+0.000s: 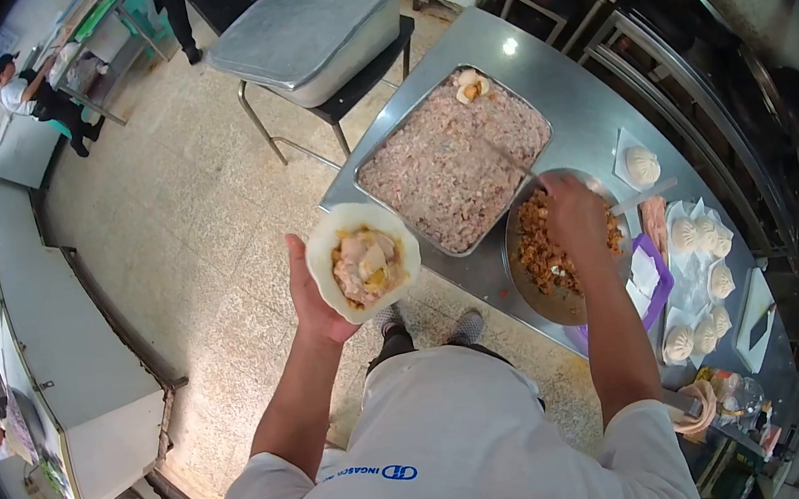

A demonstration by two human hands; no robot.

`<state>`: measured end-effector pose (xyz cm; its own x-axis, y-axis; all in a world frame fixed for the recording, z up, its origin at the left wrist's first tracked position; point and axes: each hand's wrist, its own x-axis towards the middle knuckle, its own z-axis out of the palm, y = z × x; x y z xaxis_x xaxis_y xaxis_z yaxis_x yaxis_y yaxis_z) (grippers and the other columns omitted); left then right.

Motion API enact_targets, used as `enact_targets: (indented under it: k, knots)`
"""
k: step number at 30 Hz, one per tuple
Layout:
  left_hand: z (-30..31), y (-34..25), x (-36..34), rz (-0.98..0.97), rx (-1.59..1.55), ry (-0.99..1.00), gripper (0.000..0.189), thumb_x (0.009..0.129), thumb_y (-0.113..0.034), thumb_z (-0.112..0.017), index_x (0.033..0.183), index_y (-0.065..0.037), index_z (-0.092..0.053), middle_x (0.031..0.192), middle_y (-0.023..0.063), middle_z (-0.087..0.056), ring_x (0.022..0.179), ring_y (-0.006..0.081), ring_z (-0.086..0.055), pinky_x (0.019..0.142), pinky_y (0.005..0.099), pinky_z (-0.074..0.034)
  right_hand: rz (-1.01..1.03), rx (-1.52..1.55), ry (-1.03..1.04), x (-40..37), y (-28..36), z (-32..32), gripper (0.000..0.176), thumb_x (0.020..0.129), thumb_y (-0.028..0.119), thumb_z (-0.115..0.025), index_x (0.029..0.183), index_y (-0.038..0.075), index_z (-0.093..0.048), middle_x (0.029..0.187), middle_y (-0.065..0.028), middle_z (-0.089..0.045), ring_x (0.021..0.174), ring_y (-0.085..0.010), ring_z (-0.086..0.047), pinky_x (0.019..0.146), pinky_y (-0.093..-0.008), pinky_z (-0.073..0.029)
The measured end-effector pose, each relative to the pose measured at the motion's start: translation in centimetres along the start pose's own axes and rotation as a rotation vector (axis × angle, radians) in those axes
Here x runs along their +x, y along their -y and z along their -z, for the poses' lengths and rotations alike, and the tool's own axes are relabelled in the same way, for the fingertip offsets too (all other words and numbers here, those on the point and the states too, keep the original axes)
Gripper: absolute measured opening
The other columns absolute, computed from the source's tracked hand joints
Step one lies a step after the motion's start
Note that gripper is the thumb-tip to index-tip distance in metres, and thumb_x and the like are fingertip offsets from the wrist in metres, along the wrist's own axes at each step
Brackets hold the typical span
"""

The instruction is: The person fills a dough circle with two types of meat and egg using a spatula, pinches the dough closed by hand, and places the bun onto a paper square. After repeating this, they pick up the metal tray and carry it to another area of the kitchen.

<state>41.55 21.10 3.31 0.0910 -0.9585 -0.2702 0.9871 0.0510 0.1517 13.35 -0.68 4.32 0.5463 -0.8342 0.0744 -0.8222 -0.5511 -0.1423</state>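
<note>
A round flat piece of dough (320,243), topped with pinkish filling and yellowish chunks (367,266), rests on my left hand (313,298), whose thumb points up beside it. My right hand (574,218) is over a round metal bowl (565,309) of brown chopped filling (535,246), fingers curled around the handle of a thin utensil (508,156) that points toward the meat tray. That rectangular metal tray (462,252) is full of pink minced meat (453,157), with a pale piece of dough or egg (472,87) at its far corner.
Pleated buns on paper (685,234) line the right of the metal table (482,35), near a purple-edged item (662,288) and a white board (755,321). A lidded metal container (309,24) sits on a black chair. Another person (47,99) stands far left.
</note>
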Motion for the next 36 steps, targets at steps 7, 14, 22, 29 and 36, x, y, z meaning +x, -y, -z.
enact_targets:
  k: [7,14,22,29,36]
  knots:
    - [0.5,1.0,0.8,0.049,-0.012,-0.055,0.086,0.091,-0.077,-0.033,0.141,-0.007,-0.048,0.141,0.0195,-0.051,0.128,0.0406,-0.050,0.108,0.0584,-0.040,0.084,0.041,0.048,-0.3,0.2,-1.8,0.028,0.088,0.010,-0.055,0.114,0.011,-0.068,0.106,-0.0132,-0.066,0.090,-0.0358,-0.067,0.078,-0.0469,-0.055]
    - [0.9,0.4,1.1,0.093,0.035,-0.092,0.094,0.087,-0.083,-0.030,0.136,-0.006,-0.052,0.137,0.0201,-0.054,0.125,0.0411,-0.054,0.106,0.0584,-0.042,0.084,0.414,-0.016,-1.1,0.0,-3.4,0.018,0.089,0.010,-0.061,0.104,0.008,-0.071,0.096,-0.0150,-0.070,0.087,-0.0353,-0.068,0.075,-0.0432,-0.054]
    - [1.3,0.8,1.3,0.012,-0.064,-0.061,0.090,0.087,-0.082,-0.034,0.134,-0.008,-0.054,0.134,0.0189,-0.057,0.121,0.0399,-0.056,0.107,0.0569,-0.042,-0.012,0.616,-0.051,-5.0,1.6,1.5,0.022,0.091,0.005,-0.061,0.111,0.002,-0.070,0.092,-0.0119,-0.071,0.080,-0.0213,-0.066,0.075,-0.0319,-0.051]
    - [1.7,2.0,2.4,0.141,-0.158,0.063,0.103,0.082,-0.088,-0.027,0.139,-0.005,-0.049,0.138,0.0210,-0.054,0.124,0.0416,-0.054,0.107,0.0568,-0.041,0.089,0.738,0.020,-7.7,7.1,4.6,0.022,0.085,0.002,-0.066,0.106,0.008,-0.071,0.087,-0.0096,-0.063,0.079,-0.0257,-0.066,0.067,-0.0359,-0.052]
    - [1.9,2.1,3.1,0.206,-0.084,0.052,0.101,0.082,-0.087,-0.033,0.133,-0.003,-0.055,0.132,0.0221,-0.059,0.119,0.0415,-0.058,0.103,0.0569,-0.045,0.309,0.631,-0.006,-7.9,7.3,4.3,0.026,0.082,-0.001,-0.068,0.107,0.008,-0.071,0.087,-0.0085,-0.060,0.074,-0.0229,-0.063,0.062,-0.0332,-0.050]
